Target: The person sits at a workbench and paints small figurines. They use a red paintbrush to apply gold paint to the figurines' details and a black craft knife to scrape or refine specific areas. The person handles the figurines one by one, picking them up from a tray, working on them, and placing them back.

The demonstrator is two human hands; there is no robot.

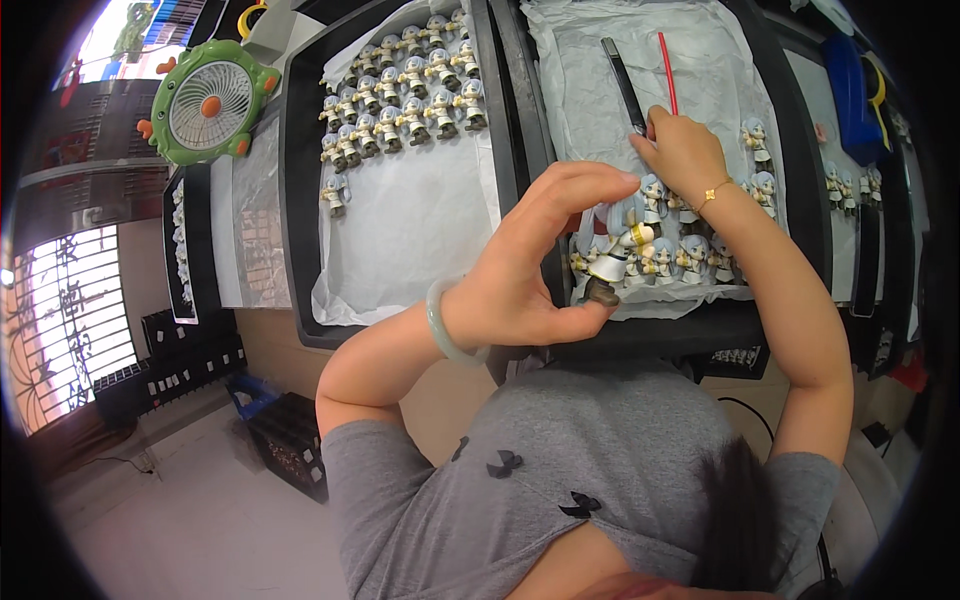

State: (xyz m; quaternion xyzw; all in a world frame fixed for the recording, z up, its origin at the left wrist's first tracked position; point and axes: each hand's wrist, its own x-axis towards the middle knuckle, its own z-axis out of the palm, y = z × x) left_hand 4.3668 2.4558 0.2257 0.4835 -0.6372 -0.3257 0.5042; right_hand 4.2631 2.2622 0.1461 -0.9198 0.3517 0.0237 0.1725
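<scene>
My left hand (530, 265) is closed on a small figurine (612, 262) with pale blue hair, a white-and-gold outfit and a dark base. It is held tilted between thumb and fingers, above the right-hand tray (815, 200). Farther off, over the same tray, my right hand (688, 158) has its thumb and forefinger around the near end of a slim black tool (622, 85) on the white paper. A thin red stick (667, 70) touches that hand, its lower end hidden. Similar figurines (692, 256) stand around and below my hands, some partly covered.
The left-hand black tray (300, 200) holds rows of figurines (412, 75) on white paper (410, 225). Beyond its left side stands a green fan (210, 103). A blue tape dispenser (850, 100) is at far right, and black crates (285, 440) sit on the floor at left.
</scene>
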